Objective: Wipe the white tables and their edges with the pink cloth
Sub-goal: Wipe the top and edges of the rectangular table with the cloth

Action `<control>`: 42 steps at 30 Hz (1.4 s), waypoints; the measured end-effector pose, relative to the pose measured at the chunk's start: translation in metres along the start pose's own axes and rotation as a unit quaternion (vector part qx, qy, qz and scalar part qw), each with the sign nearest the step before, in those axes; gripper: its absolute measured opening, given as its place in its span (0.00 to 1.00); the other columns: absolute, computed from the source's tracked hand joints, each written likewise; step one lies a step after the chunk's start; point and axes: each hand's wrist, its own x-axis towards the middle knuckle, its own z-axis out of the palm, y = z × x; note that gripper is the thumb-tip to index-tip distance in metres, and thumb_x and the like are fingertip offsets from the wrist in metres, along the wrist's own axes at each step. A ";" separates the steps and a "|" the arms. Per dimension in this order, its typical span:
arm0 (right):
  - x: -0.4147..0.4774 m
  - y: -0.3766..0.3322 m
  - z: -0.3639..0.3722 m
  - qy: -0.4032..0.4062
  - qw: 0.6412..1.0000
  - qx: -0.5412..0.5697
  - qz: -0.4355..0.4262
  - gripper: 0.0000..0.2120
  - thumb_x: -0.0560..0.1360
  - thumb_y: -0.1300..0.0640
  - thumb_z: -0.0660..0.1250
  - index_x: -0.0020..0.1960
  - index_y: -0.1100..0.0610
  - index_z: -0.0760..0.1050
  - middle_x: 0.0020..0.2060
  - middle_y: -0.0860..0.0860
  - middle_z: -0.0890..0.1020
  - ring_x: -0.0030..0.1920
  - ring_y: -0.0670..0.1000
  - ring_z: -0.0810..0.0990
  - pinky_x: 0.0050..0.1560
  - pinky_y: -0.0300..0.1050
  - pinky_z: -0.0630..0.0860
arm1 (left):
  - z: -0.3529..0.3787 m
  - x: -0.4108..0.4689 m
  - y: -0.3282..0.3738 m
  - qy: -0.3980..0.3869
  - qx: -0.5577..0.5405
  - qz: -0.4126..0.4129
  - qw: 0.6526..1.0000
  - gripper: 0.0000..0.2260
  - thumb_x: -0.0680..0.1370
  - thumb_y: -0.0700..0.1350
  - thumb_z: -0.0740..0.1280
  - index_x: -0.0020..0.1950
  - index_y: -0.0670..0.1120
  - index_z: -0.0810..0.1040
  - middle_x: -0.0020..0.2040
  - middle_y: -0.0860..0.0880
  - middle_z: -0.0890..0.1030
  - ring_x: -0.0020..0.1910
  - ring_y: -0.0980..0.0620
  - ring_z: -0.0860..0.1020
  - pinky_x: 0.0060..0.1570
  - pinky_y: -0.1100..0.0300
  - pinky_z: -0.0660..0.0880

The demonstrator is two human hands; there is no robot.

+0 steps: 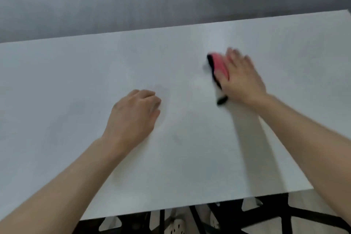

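Flat-fingered, my right hand (241,78) presses the pink cloth (218,66) onto the white table (76,74) to scrub; my left hand (134,112), loosely curled and empty, braces there.

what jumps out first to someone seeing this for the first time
The pink cloth, dark-edged and blurred, stands out right of centre on the white table, pressed flat under the right hand. The left hand rests loosely curled nearer the middle, holding nothing. A black frame shows below the table's near edge.
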 end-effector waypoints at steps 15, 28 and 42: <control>-0.029 0.018 0.000 0.012 0.990 0.012 0.139 0.39 0.82 0.34 0.43 0.88 0.54 0.53 0.87 0.58 0.53 0.87 0.57 0.48 0.86 0.59 0.45 | 0.034 -0.094 -0.038 0.108 -0.005 -0.038 0.993 0.12 0.83 0.42 0.70 0.66 0.48 0.85 0.56 0.50 0.81 0.55 0.46 0.80 0.48 0.50 0.79; -0.110 -0.280 0.061 -0.011 0.973 0.049 -0.225 0.31 0.87 0.40 0.48 0.88 0.49 0.54 0.87 0.58 0.52 0.87 0.57 0.47 0.86 0.57 0.39 | 0.014 -0.198 -0.044 0.122 0.017 -0.086 0.989 0.01 0.79 0.41 0.76 0.50 0.46 0.87 0.41 0.53 0.81 0.43 0.49 0.78 0.41 0.52 0.77; -0.162 -0.174 0.053 0.023 0.993 0.024 0.112 0.38 0.82 0.41 0.40 0.86 0.57 0.59 0.83 0.68 0.60 0.85 0.67 0.53 0.85 0.65 0.44 | 0.001 -0.259 -0.019 0.096 -0.001 -0.131 0.987 0.09 0.83 0.50 0.72 0.48 0.46 0.83 0.44 0.51 0.78 0.44 0.48 0.76 0.44 0.48 0.77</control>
